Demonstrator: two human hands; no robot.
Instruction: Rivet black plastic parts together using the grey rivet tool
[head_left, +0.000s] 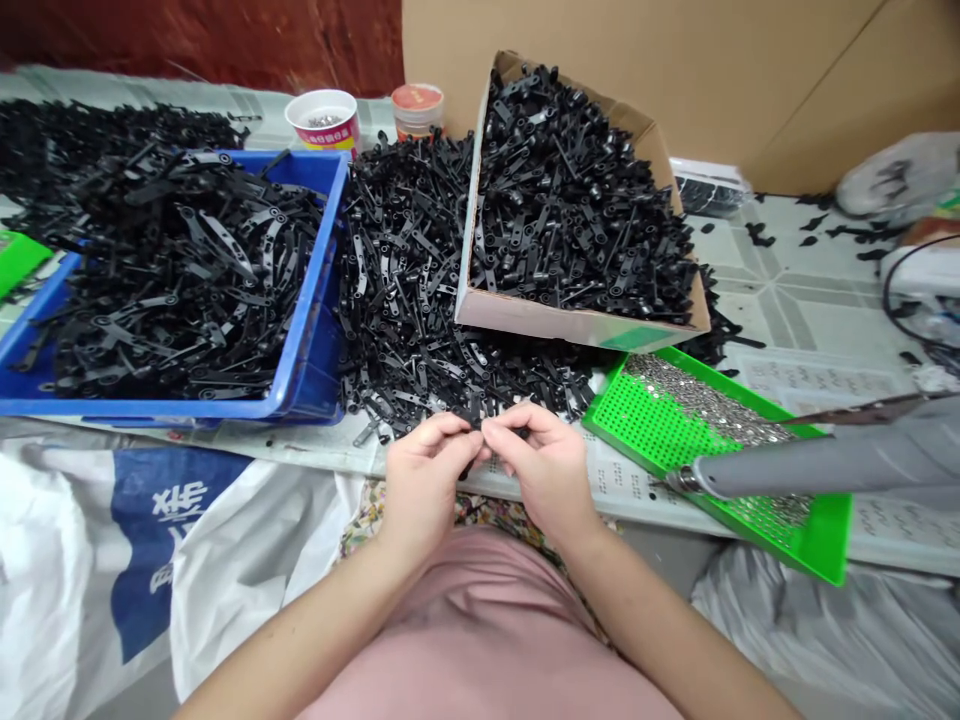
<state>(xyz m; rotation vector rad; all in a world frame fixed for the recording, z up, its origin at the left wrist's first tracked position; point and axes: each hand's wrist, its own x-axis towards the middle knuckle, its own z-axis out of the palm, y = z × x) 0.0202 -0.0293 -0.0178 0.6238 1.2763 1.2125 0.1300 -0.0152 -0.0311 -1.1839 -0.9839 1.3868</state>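
Close together at the table's front edge, my left hand point(429, 468) and my right hand point(546, 462) meet fingertip to fingertip. My left thumb and fingers pinch a small black plastic part point(471, 408), mostly covered by the fingers. The right thumb and forefinger are pressed together against it; whether they also hold a tiny piece is hidden. Just beyond the hands lies a loose heap of black plastic parts point(412, 270). Right of my right hand is a green perforated tray point(637, 425) with many small metal pieces point(697, 395).
A blue bin point(304, 320) full of black arms stands left. A cardboard box point(555, 318) heaped with black parts sits behind the hands. A grey electric screwdriver point(810, 460) hangs over the tray. Behind are a paper tub point(330, 130) and a lidded jar point(418, 108).
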